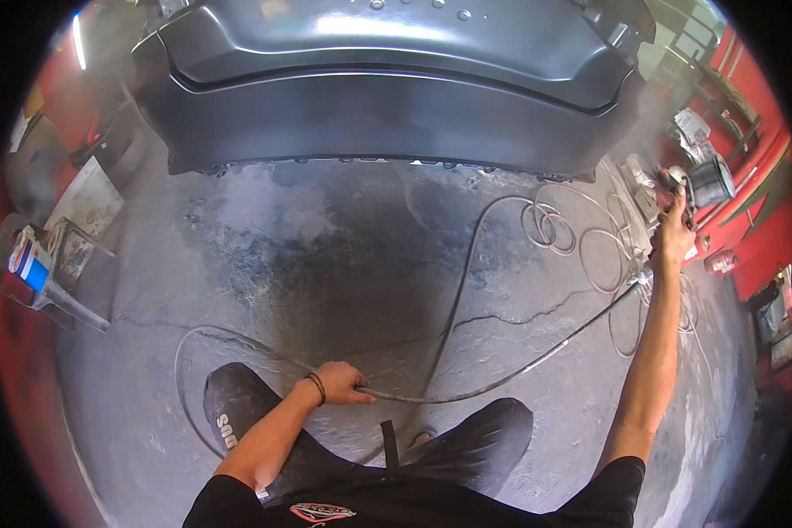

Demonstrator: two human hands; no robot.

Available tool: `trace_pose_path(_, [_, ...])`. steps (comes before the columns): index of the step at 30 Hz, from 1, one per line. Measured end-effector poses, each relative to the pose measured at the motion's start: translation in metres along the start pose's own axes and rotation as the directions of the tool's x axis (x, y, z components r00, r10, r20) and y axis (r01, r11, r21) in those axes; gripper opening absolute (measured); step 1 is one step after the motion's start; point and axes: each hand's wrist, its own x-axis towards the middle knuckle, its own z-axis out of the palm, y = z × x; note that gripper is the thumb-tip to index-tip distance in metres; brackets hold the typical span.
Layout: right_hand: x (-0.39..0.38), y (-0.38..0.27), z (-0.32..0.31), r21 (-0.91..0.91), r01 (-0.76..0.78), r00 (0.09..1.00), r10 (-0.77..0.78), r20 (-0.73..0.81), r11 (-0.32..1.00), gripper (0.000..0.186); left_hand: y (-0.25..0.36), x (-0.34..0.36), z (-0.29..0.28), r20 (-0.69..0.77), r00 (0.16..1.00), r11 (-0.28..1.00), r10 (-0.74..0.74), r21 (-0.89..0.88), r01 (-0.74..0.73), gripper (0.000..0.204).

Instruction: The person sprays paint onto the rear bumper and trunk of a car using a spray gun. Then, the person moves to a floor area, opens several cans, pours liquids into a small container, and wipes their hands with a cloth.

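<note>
My left hand (340, 383) is closed around a dark air hose (484, 393) above my bent left knee. From there the hose sags across to the right and joins the bottom of a spray gun. My right arm is stretched out to the far right, and my right hand (676, 236) is wrapped round the spray gun's handle. The gun's dark, cylindrical cup (713, 182) sits beyond my fingers. Ahead of me stands a large dark grey, glossy car body panel (370, 119), apart from both hands.
Loose hose coils (550, 227) lie on the stained grey floor (352, 264) at right. A low stool (79, 286) holding a blue-and-white container (32, 266) stands at left. Red surfaces with clutter line both sides. A pale board (88, 198) leans at the left.
</note>
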Motion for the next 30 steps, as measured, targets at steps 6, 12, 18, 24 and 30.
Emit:
trace_pose_path(6, [-0.075, -0.074, 0.038, 0.002, 0.104, 0.989, -0.103, 0.11, 0.995, 0.06, -0.025, -0.03, 0.002, 0.167, 0.982, 0.996, 0.082, -0.032, -0.078, 0.057])
trace_pose_path(12, [-0.163, -0.152, 0.094, 0.026, 0.109, 0.973, -0.112, 0.201, 0.994, 0.053, -0.053, -0.065, -0.008, 0.077, 0.97, 0.972, 0.23, -0.061, -0.226, 0.056])
trace_pose_path(18, [-0.248, -0.219, 0.159, 0.075, 0.11, 0.945, -0.127, 0.3, 0.991, 0.055, -0.075, -0.102, -0.019, 0.069, 0.964, 0.965, 0.255, -0.076, -0.25, 0.056])
trace_pose_path(24, [-0.337, -0.284, 0.234, 0.167, 0.128, 0.885, -0.189, 0.426, 0.978, 0.057, -0.099, -0.131, -0.023, 0.062, 0.958, 0.955, 0.281, -0.12, -0.273, 0.054])
trace_pose_path(30, [-0.426, -0.356, 0.334, 0.215, 0.298, 0.81, -0.366, 0.459, 0.93, 0.053, -0.126, -0.145, -0.019, -0.054, 0.959, 0.939, 0.277, -0.197, -0.283, 0.054])
